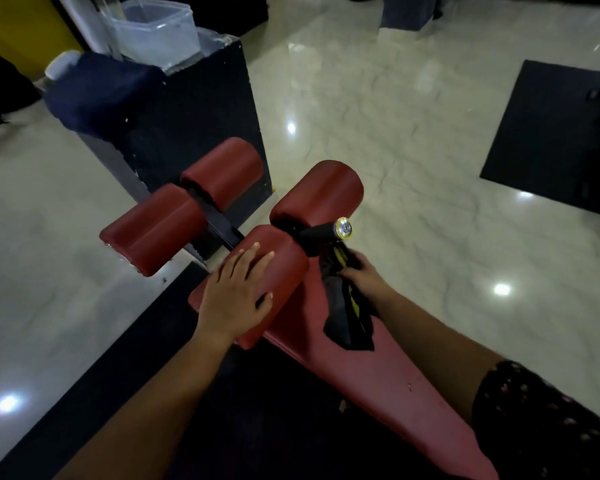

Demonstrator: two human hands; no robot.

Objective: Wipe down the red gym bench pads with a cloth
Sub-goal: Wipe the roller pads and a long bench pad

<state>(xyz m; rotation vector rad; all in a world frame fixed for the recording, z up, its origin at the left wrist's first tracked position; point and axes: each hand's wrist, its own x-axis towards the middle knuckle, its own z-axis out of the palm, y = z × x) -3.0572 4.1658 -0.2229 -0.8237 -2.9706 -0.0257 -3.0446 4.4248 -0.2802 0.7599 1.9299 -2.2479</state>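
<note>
Pressing my left hand (234, 292) flat on the nearest red roller pad (288, 265), I have the fingers straight and slightly spread, palm down, gripping nothing. My right hand (364, 275) is curled round a dark cloth (347, 323) with yellow markings; the cloth hangs from my fist and drapes over the long red bench pad (395, 375), which runs back toward my body. My right fist sits just beside the inner end of the nearest roller pad, below a black handle with a shiny metal end cap (344, 228). Beyond the handle a second red roller pad (319, 195) points away to the right. Further off, two more red roller pads (153, 226) (222, 171) sit end to end on a black bar. Behind them stands a black box (194, 109) with a dark blue cloth (97, 88) draped over its corner and a clear plastic container (156, 29) on top. The floor (395, 116) is glossy pale marble, with a black mat (551, 133) well apart on the right
</note>
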